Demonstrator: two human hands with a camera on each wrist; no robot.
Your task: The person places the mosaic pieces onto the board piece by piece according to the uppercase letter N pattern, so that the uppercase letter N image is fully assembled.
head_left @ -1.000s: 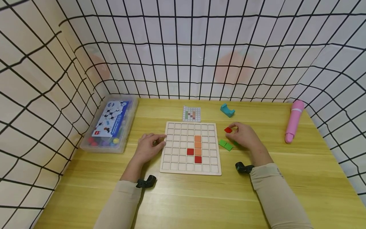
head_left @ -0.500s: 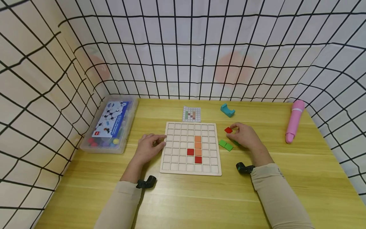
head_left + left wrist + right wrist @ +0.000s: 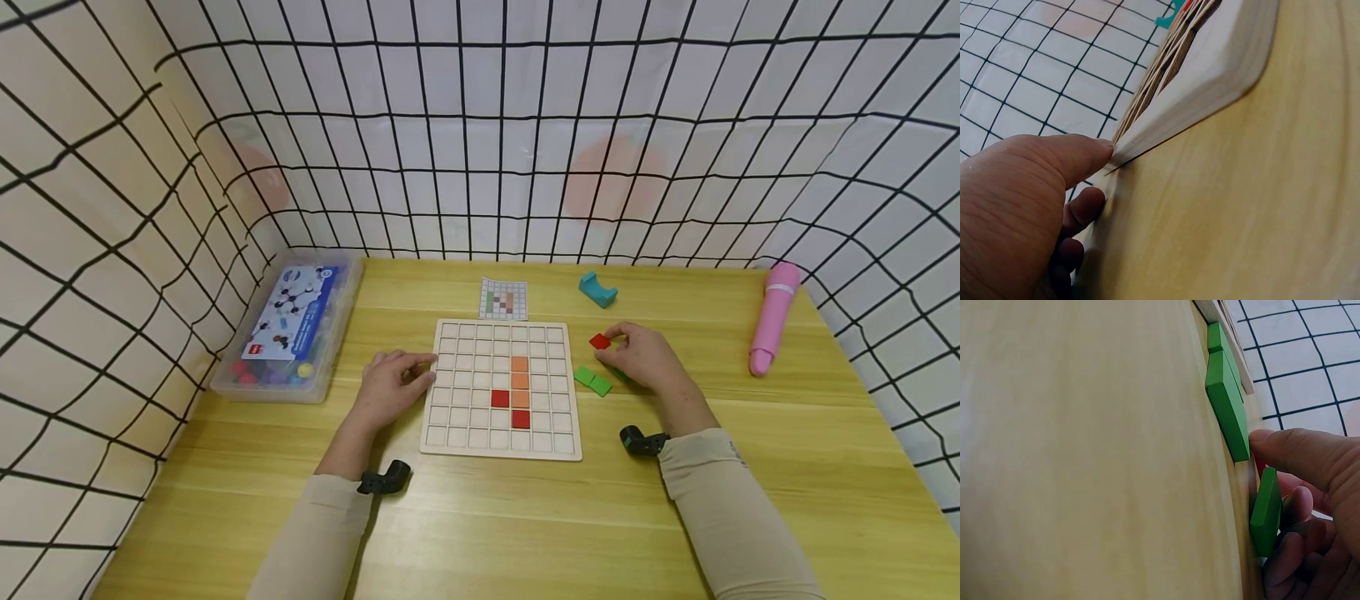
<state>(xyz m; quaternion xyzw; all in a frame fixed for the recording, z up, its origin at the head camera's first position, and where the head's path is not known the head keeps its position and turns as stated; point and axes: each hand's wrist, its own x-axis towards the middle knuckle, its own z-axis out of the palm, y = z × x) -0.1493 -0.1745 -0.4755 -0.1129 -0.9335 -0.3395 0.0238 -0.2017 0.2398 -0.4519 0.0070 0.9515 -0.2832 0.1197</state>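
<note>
A wooden grid board (image 3: 459,437) lies on the table, with orange tiles (image 3: 520,381) in one column and red tiles (image 3: 500,399) at two cells. My left hand (image 3: 390,387) rests at the board's left edge; in the left wrist view its thumb (image 3: 1082,156) touches the board's side. Right of the board, my right hand (image 3: 637,354) has thumb and forefinger at a loose red tile (image 3: 599,342), pinching it. Two green tiles (image 3: 592,381) lie beside that hand. Another green tile (image 3: 1266,512) is under its curled fingers, partly hidden in the head view.
Behind the board lies a small pattern card (image 3: 503,300). A teal curved block (image 3: 597,290) sits at the back, a pink microphone-shaped object (image 3: 774,317) at the far right. On the left stands a clear plastic box (image 3: 341,333) of coloured pieces. Black-gridded cloth walls surround the table.
</note>
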